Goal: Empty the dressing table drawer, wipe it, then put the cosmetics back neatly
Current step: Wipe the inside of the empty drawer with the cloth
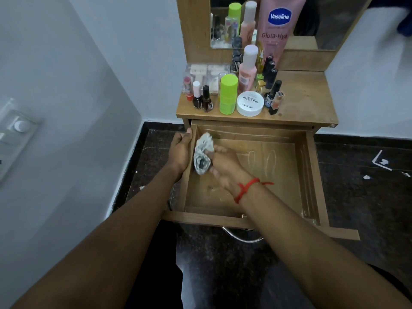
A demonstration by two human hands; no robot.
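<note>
Pale walls meet in a corner at your left, above a dark speckled floor [367, 197] with scattered white flecks. Against the wall stands a wooden dressing table [312, 103] with a mirror [330, 21] at its back.

Your drawer [312, 175] is pulled fully out toward you. It holds no cosmetics; its wooden bottom shows pale smear marks near the centre and right side. The only thing inside is a crumpled cloth [202, 156], white with dark grey soiling, pressed against the inner left wall near the back corner. Its long axis runs roughly front to back along that wall.

Your right hand [225, 163] reaches into the drawer and grips the cloth, fingers curled closed around it. A red thread [245, 188] is tied at that wrist. Your left hand [180, 150] clasps the outside of the drawer's left wall, thumb hooked over the top edge, fingers wrapped narrow.

The cosmetics stand crowded on the left half of the tabletop: a white nail polish remover tub [250, 103], a lime-green capped bottle [228, 94], a pink bottle with a white cap [247, 70], several nail polish bottles [207, 99], and a clear compartment box [209, 76] behind them. A pink Vaseline tube [278, 25] stands tall at the back, cap down, against the mirror.
</note>
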